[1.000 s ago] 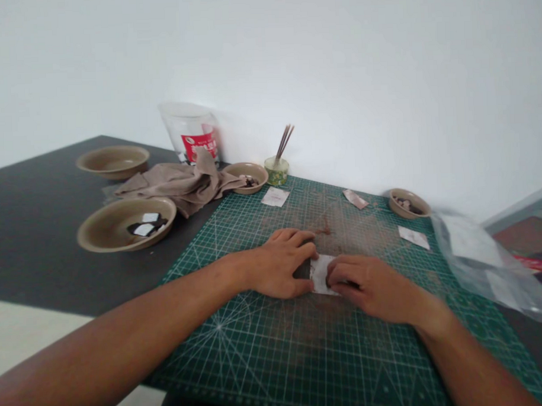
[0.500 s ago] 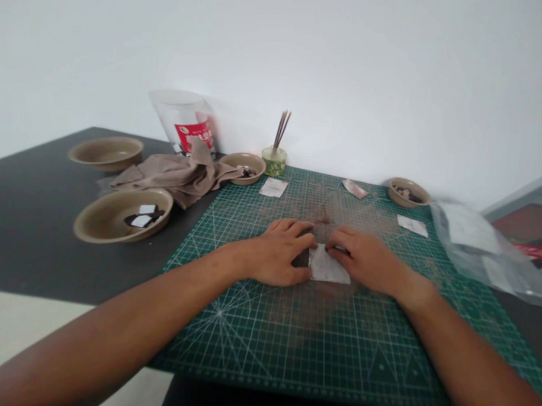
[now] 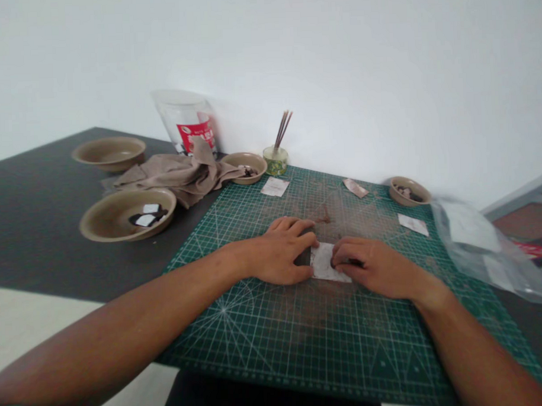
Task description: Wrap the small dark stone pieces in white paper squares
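A small white paper [image 3: 323,264] lies on the green cutting mat [image 3: 276,339], with a dark piece showing at its left edge. My left hand [image 3: 279,253] rests on the mat against that dark piece, fingers curled over it and pressing it down. My right hand [image 3: 373,266] presses on the paper's right part with bent fingertips. Both hands touch the paper from opposite sides.
Loose paper pieces [image 3: 274,186] [image 3: 413,224] lie on the mat. Brown bowls [image 3: 127,213] [image 3: 109,153] [image 3: 245,166] [image 3: 408,191], a beige cloth [image 3: 176,176], a clear jar [image 3: 186,122], a small pot with sticks [image 3: 276,160] and a plastic bag [image 3: 481,249] surround it.
My right hand slid up along the paper, then back down toward its middle. The left hand stayed put. The head camera shifted slightly.
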Demonstrator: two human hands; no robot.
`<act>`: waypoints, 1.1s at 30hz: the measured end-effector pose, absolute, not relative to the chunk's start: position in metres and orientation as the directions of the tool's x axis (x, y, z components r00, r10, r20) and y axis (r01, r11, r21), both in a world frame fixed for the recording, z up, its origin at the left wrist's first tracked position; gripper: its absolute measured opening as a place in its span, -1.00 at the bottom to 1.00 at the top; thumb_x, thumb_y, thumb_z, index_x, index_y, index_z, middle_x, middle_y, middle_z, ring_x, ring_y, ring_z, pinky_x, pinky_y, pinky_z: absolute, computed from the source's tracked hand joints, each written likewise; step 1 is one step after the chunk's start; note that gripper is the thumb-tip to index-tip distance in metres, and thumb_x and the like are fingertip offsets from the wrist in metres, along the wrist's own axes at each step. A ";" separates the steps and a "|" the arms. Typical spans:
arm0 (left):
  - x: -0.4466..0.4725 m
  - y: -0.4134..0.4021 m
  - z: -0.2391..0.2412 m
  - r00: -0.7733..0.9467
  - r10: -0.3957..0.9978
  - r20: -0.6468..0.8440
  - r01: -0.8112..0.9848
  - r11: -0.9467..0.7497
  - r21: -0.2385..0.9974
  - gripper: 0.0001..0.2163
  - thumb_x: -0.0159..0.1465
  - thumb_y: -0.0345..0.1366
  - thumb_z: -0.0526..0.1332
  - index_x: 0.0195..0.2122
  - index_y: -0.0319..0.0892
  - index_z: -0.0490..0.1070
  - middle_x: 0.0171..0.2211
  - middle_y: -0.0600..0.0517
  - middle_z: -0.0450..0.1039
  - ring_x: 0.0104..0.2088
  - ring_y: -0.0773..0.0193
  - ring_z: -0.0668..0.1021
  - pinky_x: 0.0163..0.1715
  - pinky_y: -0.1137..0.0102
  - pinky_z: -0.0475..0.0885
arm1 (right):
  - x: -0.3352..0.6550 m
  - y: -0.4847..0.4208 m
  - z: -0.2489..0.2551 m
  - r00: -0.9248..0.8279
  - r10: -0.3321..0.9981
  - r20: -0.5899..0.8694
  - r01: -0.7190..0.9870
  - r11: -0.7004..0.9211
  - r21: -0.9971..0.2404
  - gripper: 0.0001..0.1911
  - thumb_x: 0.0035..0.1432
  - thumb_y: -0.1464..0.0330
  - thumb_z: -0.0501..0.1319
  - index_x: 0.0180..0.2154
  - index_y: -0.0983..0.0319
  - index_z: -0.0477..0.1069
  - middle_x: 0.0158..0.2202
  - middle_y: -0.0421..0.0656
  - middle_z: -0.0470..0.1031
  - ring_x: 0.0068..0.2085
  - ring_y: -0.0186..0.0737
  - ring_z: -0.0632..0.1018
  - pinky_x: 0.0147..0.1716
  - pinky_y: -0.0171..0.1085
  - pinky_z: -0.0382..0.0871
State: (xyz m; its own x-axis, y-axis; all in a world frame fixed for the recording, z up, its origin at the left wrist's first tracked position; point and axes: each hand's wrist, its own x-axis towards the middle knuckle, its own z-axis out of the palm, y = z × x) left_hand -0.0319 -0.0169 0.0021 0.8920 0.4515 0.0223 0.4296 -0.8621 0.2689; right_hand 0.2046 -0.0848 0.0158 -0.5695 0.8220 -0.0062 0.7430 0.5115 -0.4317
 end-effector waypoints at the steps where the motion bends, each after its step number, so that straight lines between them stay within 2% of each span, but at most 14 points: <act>1: -0.032 -0.017 0.002 0.891 0.453 0.025 0.431 -0.862 0.267 -0.57 0.28 -0.03 0.18 0.12 -0.08 0.28 0.32 -0.15 0.08 0.29 -0.14 0.17 0.24 -0.02 0.08 | 0.202 -0.087 0.016 -0.591 0.807 0.000 0.727 0.532 -0.433 -0.88 0.30 0.44 0.15 -0.24 0.19 0.47 -0.22 -0.17 0.52 -0.21 -0.24 0.51 -0.17 -0.24 0.35; 3: -0.032 -0.018 0.002 0.884 0.466 0.024 0.444 -0.856 0.264 -0.57 0.27 -0.03 0.19 0.12 -0.07 0.28 0.32 -0.14 0.08 0.29 -0.12 0.17 0.24 -0.01 0.06 | 0.197 -0.089 0.015 -0.593 0.805 0.029 0.726 0.550 -0.413 -0.86 0.32 0.43 0.13 -0.23 0.19 0.46 -0.20 -0.16 0.51 -0.18 -0.23 0.51 -0.14 -0.23 0.35; 7: -0.032 -0.019 0.002 0.864 0.503 0.023 0.479 -0.835 0.270 -0.55 0.26 0.00 0.21 0.11 -0.07 0.27 0.32 -0.11 0.09 0.31 -0.12 0.13 0.27 -0.06 -0.03 | 0.200 -0.087 0.016 -0.508 0.861 0.019 0.772 0.465 -0.433 -0.88 0.31 0.41 0.15 -0.22 0.19 0.47 -0.21 -0.16 0.53 -0.21 -0.22 0.52 -0.18 -0.23 0.36; 12: -0.032 -0.020 0.002 0.864 0.501 0.034 0.477 -0.841 0.256 -0.56 0.26 0.01 0.20 0.08 -0.10 0.30 0.30 -0.13 0.13 0.29 -0.14 0.18 0.27 -0.09 -0.01 | 0.200 -0.087 0.014 -0.599 0.801 0.006 0.717 0.539 -0.442 -0.86 0.31 0.44 0.14 -0.25 0.19 0.47 -0.23 -0.17 0.53 -0.21 -0.23 0.51 -0.16 -0.24 0.35; 17: -0.033 -0.020 0.000 0.857 0.515 0.020 0.493 -0.831 0.258 -0.53 0.28 0.03 0.17 0.14 -0.09 0.29 0.34 -0.14 0.08 0.33 -0.17 0.12 0.25 -0.10 0.03 | 0.204 -0.085 0.014 -0.413 0.909 0.050 0.840 0.401 -0.365 -0.87 0.32 0.38 0.13 -0.21 0.20 0.47 -0.20 -0.14 0.52 -0.20 -0.19 0.51 -0.17 -0.20 0.34; 22: -0.033 -0.021 0.001 0.869 0.495 0.021 0.473 -0.841 0.262 -0.53 0.29 0.02 0.16 0.14 -0.11 0.29 0.33 -0.14 0.10 0.33 -0.12 0.12 0.27 -0.02 0.03 | 0.201 -0.088 0.016 -0.546 0.838 -0.023 0.771 0.492 -0.404 -0.87 0.31 0.41 0.14 -0.25 0.18 0.46 -0.23 -0.17 0.52 -0.23 -0.22 0.51 -0.20 -0.25 0.34; 25: -0.033 -0.020 0.000 0.869 0.495 0.017 0.474 -0.840 0.264 -0.53 0.29 0.02 0.16 0.13 -0.11 0.30 0.34 -0.14 0.09 0.33 -0.13 0.12 0.28 -0.02 0.03 | 0.197 -0.086 0.013 -0.426 0.902 0.066 0.840 0.421 -0.343 -0.86 0.33 0.38 0.12 -0.21 0.18 0.46 -0.18 -0.14 0.52 -0.20 -0.19 0.52 -0.19 -0.22 0.33; 27: -0.033 -0.019 -0.001 0.866 0.500 0.024 0.477 -0.839 0.263 -0.53 0.29 0.03 0.16 0.14 -0.10 0.29 0.34 -0.13 0.09 0.33 -0.12 0.13 0.28 -0.01 0.03 | 0.200 -0.083 0.014 -0.354 0.932 0.075 0.879 0.359 -0.314 -0.86 0.32 0.38 0.12 -0.22 0.19 0.46 -0.20 -0.13 0.52 -0.22 -0.19 0.51 -0.22 -0.22 0.32; 31: -0.033 -0.019 0.000 0.870 0.493 0.028 0.469 -0.843 0.262 -0.53 0.28 0.02 0.16 0.13 -0.12 0.30 0.33 -0.14 0.11 0.33 -0.11 0.13 0.28 0.01 0.04 | 0.206 -0.086 0.017 -0.555 0.829 -0.064 0.776 0.488 -0.399 -0.88 0.29 0.43 0.15 -0.26 0.19 0.46 -0.26 -0.19 0.51 -0.25 -0.25 0.51 -0.24 -0.26 0.32; 33: -0.033 -0.020 0.000 0.872 0.489 0.017 0.467 -0.843 0.266 -0.53 0.28 0.02 0.16 0.12 -0.13 0.30 0.32 -0.15 0.11 0.33 -0.13 0.12 0.28 -0.01 0.04 | 0.203 -0.086 0.016 -0.584 0.811 -0.038 0.754 0.525 -0.395 -0.87 0.31 0.42 0.13 -0.24 0.19 0.46 -0.22 -0.18 0.52 -0.22 -0.24 0.51 -0.20 -0.25 0.33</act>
